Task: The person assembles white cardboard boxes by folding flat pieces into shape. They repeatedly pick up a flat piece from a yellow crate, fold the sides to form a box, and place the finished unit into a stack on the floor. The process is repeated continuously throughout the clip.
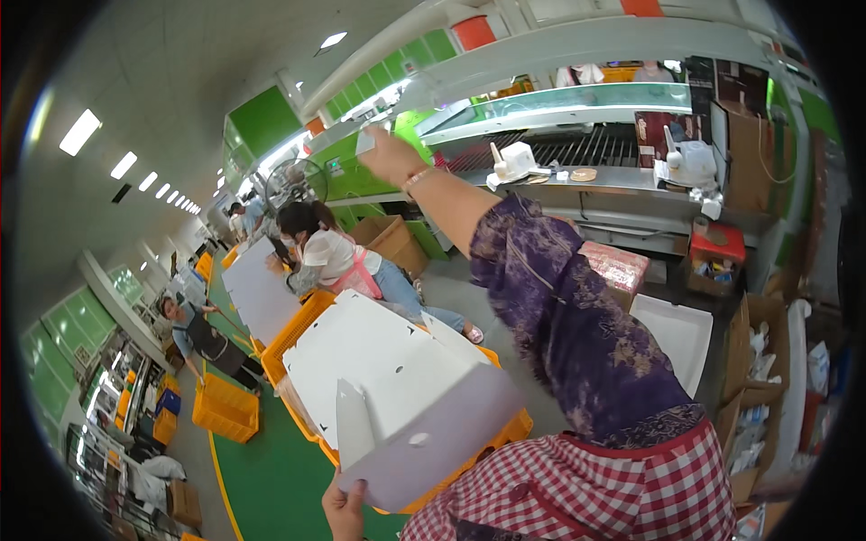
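Observation:
My left hand (345, 507) grips the near edge of a white cardboard box blank (388, 361), its thumb on the outer face. The blank has small punched holes and raised flaps, and it rests tilted on a yellow plastic crate (311, 311). My right hand (394, 160) is raised high and stretched forward, at the end of a purple patterned sleeve. Its fingers are closed around a small pale piece (364, 142), whose kind is too small to tell. Beyond the blank, another white cardboard sheet (262, 287) stands in front of a seated co-worker.
The co-worker (347, 257) in a pink apron sits just ahead. Farther left, a person in a dark apron handles a yellow crate (225, 410). To my right are a metal work ledge (595, 180), a white tray (672, 338), a red box (717, 243) and open cardboard cartons (758, 361).

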Available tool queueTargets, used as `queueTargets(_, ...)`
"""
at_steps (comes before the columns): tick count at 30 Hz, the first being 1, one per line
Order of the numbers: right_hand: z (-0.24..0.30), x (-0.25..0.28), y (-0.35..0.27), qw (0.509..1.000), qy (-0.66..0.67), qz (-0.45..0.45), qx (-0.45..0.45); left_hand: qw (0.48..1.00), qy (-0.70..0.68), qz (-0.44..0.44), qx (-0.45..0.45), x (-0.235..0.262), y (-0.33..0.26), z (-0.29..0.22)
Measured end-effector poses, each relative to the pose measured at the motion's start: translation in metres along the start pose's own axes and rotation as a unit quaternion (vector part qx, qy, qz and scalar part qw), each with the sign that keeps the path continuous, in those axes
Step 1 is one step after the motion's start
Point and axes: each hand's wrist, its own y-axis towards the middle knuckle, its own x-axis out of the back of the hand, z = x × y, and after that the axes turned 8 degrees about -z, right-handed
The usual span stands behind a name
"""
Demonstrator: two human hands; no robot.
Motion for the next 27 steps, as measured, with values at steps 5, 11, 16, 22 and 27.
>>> queueTargets(5, 0.013, 0.027, -0.086, 0.872, 0.43, 0.193, -0.131, 0.974, -0.017, -0.205, -0.096, 0.016, -0.003, -0.014)
queueTargets(11, -0.012, 0.068, -0.218, 0.811, 0.458, 0.343, -0.124, 0.945, -0.01, -0.29, -0.149, 0.024, 0.013, -0.055)
queueTargets(16, 0.015, 0.067, -0.225, 0.836, 0.423, 0.348, 0.011, 0.946, -0.009, -0.283, -0.16, 0.043, 0.037, -0.109)
queueTargets(22, 0.041, 0.064, -0.21, 0.854, 0.425, 0.289, 0.083, 0.809, 0.326, -0.351, -0.341, 0.1, 0.041, -0.116)
queueTargets(27, 0.033, 0.053, -0.238, 0.818, 0.448, 0.359, -0.029, 0.828, 0.355, -0.355, -0.248, 0.096, 0.034, -0.099)
